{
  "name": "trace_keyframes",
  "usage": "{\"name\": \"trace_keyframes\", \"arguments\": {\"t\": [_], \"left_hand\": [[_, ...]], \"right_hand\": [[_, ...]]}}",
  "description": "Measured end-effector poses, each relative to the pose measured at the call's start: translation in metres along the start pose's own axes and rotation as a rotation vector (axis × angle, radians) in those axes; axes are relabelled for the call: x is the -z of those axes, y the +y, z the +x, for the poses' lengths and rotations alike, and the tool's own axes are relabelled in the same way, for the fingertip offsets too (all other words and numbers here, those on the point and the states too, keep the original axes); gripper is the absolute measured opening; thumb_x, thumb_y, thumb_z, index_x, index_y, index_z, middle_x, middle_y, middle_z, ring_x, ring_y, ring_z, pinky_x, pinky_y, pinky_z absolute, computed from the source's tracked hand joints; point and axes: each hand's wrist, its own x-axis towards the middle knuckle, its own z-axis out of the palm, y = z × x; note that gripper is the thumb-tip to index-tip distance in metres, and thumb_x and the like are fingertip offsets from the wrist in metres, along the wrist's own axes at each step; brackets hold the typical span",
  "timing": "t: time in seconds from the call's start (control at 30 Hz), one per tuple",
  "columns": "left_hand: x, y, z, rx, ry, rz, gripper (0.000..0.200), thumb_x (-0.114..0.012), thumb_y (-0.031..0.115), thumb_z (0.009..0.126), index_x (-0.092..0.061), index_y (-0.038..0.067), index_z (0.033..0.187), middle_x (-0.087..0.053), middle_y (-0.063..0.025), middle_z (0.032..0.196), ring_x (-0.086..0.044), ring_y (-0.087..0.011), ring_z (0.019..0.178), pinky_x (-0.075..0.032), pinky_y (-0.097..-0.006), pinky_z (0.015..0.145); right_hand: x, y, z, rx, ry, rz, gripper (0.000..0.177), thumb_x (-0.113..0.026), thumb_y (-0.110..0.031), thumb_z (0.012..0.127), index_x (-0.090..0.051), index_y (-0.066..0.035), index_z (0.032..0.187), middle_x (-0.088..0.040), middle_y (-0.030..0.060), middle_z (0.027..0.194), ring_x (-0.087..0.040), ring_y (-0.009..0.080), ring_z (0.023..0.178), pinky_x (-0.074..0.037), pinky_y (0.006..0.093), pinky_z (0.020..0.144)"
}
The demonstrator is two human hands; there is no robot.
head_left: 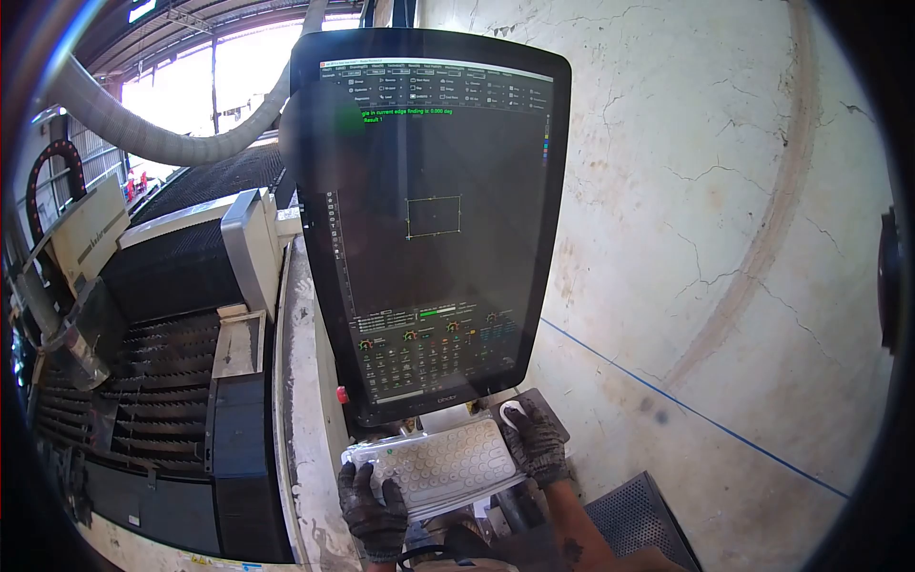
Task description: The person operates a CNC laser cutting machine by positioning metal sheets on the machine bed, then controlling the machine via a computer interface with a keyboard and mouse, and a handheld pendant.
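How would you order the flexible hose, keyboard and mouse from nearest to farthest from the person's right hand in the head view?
1. White mouse: partly under the right hand.
2. White keyboard: just left of that hand, below the monitor.
3. Flexible hose: upper left, beyond the monitor.

Dark-gloved left hand (375,515), dark-gloved right hand (537,445), dark forearm mark (573,549)

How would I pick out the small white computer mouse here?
Find the tall, black-framed monitor; below it lies a white keyboard with round keys. Just to its right, a small white computer mouse shows partly under the dark-gloved right hand. Its small, rounded, keyless shape sets it apart from the keyboard.
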Motion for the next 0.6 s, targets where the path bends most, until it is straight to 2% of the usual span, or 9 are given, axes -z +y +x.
{"name": "trace_keyframes", "arguments": {"t": [0.23, 0.53, 0.6], "left_hand": [[-0.001, -0.002, -0.001, -0.003, 0.018, -0.019, 0.046, -0.075, 0.022, 0.092, -0.066, 0.002, 0.132, -0.061, -0.0293, 0.140, -0.058, -0.0482, 0.134, -0.046, -0.0560, 0.115], [0.003, 0.002, -0.001, 0.010, 0.015, -0.052, 0.044, -0.074, 0.021, 0.093, -0.066, 0.002, 0.131, -0.061, -0.0294, 0.140, -0.058, -0.0486, 0.133, -0.046, -0.0554, 0.115], [0.007, 0.002, 0.000, 0.017, 0.018, -0.045, 0.043, -0.074, 0.020, 0.093, -0.066, 0.002, 0.131, -0.061, -0.0294, 0.140, -0.059, -0.0486, 0.133, -0.047, -0.0550, 0.114]], "right_hand": [[0.000, 0.000, 0.000, 0.047, 0.043, 0.011, 0.042, -0.069, -0.034, 0.100, -0.069, -0.020, 0.140, -0.061, 0.0242, 0.149, -0.060, 0.0446, 0.135, -0.047, 0.0537, 0.116], [-0.005, 0.005, -0.002, 0.077, 0.109, -0.041, 0.042, -0.069, -0.029, 0.098, -0.069, -0.019, 0.139, -0.066, 0.0236, 0.138, -0.065, 0.0453, 0.123, -0.052, 0.0538, 0.107], [-0.009, 0.009, 0.000, 0.057, 0.082, -0.084, 0.043, -0.070, -0.031, 0.099, -0.069, -0.018, 0.140, -0.067, 0.0223, 0.134, -0.066, 0.0406, 0.123, -0.053, 0.0494, 0.106]]}}
